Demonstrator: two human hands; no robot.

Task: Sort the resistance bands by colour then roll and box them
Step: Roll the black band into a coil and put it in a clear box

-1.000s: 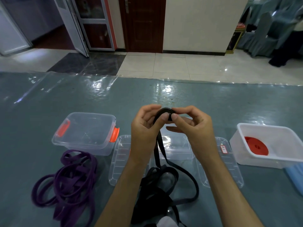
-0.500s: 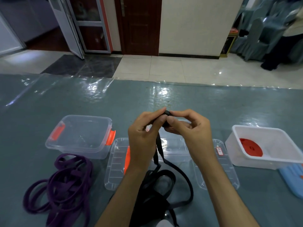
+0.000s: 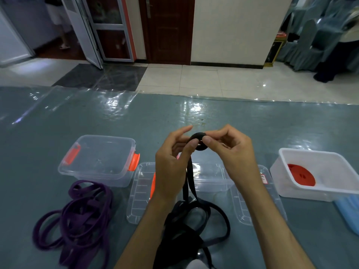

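The black band (image 3: pixel 198 144) is being wound into a small coil, pinched between the fingertips of the left hand (image 3: pixel 172 162) and right hand (image 3: pixel 231 152), raised above the surface (image 3: pixel 174 117). Its tail is hanging into the black tangle (image 3: pixel 186 226) below the wrists; a snag there, probably, could be tugging the coil loose.

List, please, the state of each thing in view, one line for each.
Black resistance band: partly rolled, tail hanging.
Left hand: pinches the roll.
Right hand: pinches the roll.
Purple resistance bands: loose, unrolled.
Clear plastic box with orange latches: open, empty.
White plastic box: open, holds a rolled red band.
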